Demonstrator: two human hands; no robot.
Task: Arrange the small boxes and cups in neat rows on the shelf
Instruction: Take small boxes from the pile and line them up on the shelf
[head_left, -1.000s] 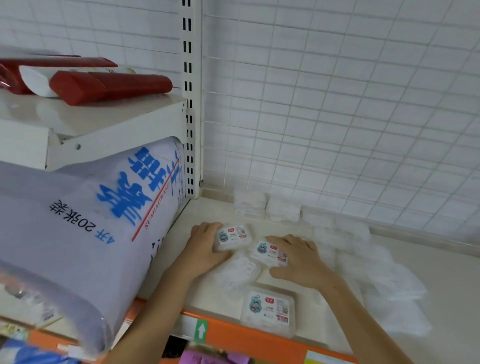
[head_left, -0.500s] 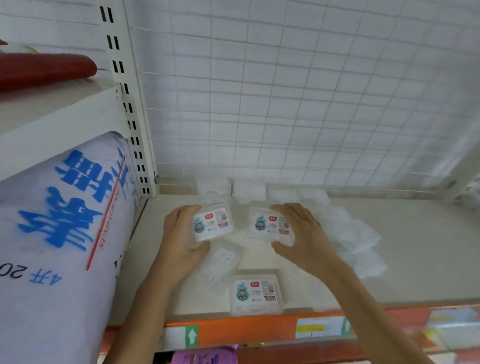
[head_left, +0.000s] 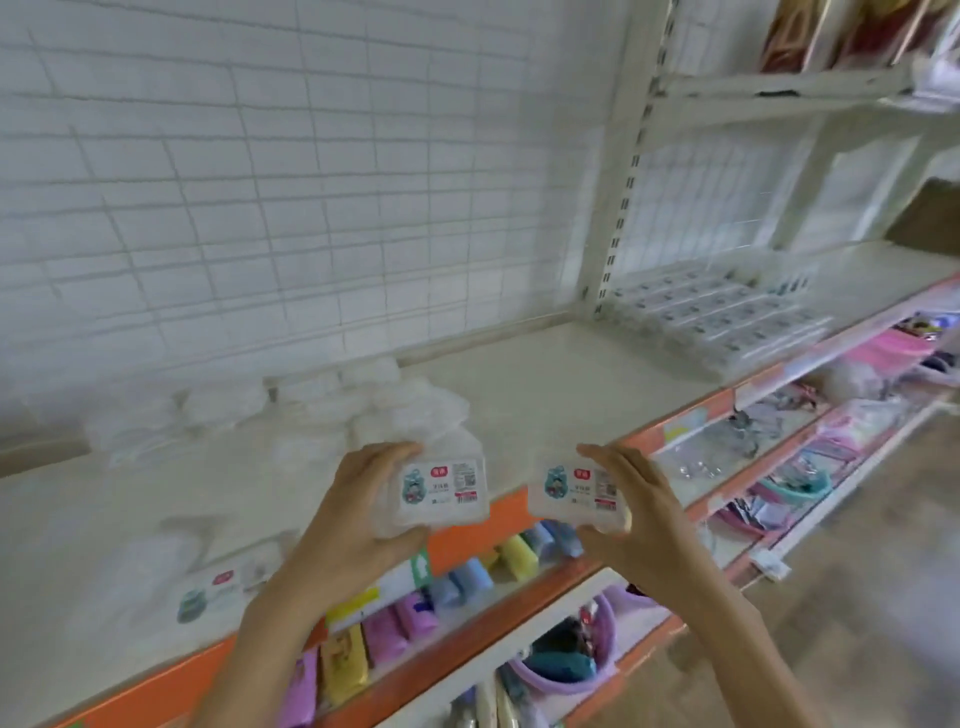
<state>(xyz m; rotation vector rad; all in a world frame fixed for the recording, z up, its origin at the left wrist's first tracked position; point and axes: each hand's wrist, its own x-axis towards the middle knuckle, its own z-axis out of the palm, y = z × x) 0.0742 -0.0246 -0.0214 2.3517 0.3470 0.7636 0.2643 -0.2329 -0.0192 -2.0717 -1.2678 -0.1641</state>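
My left hand (head_left: 358, 514) grips a small clear plastic box (head_left: 441, 491) with a white cartoon label, lifted above the front edge of the white shelf (head_left: 545, 395). My right hand (head_left: 639, 509) grips a second box of the same kind (head_left: 576, 493), held level beside the first. Another labelled box (head_left: 218, 590) lies on the shelf near the front at the left. A loose heap of clear plastic boxes and bags (head_left: 363, 410) sits toward the back of the shelf. Rows of clear boxes (head_left: 717, 312) lie in order on the shelf section at the right.
A white wire grid (head_left: 311, 182) backs the shelf and a slotted upright post (head_left: 623, 171) divides it from the right section. An orange price rail (head_left: 509, 519) runs along the front edge. Lower shelves hold colourful packs (head_left: 457, 587) and a purple basin (head_left: 571, 660).
Both hands have lifted their boxes off the shelf and carried them right, out past the front edge. The view has swung right; the blue-printed sack at the left is out of sight.
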